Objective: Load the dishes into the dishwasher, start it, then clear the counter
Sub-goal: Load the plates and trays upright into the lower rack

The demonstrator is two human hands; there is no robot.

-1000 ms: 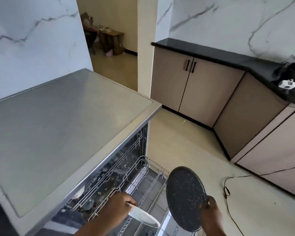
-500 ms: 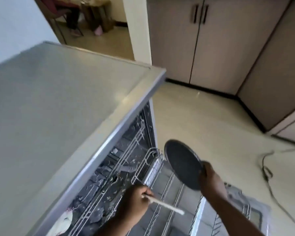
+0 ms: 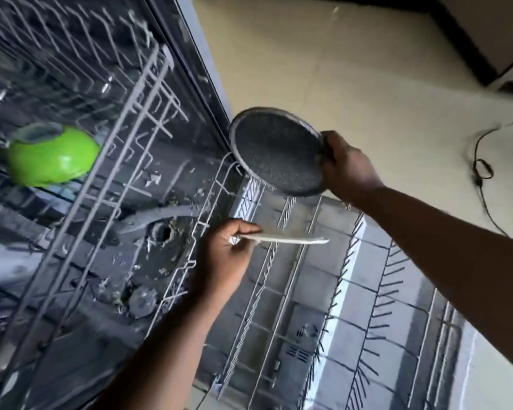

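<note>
Over the pulled-out lower wire rack (image 3: 323, 306) of the open dishwasher, the person held one dish in each hand, so the step in hand looked to be the loading. The right hand (image 3: 348, 167) gripped the round, dark speckled plate (image 3: 276, 152) by its rim, tilted, above the rack's far corner. The left hand (image 3: 225, 258) pinched the thin white plate (image 3: 285, 238) at its edge, seen almost edge-on and level, its fingers curled round the rim. Neither plate sat in the rack yet.

The next move, as I judged it, called for turning each plate upright and lowering it between the dark tines (image 3: 376, 315) without knocking the wires.

By count: two plates in the hands, one glossy green rounded bowl (image 3: 52, 156) lying in the upper wire rack (image 3: 125, 119), two racks in view, and one black cable (image 3: 483, 173) on the pale floor (image 3: 353, 69).
</note>
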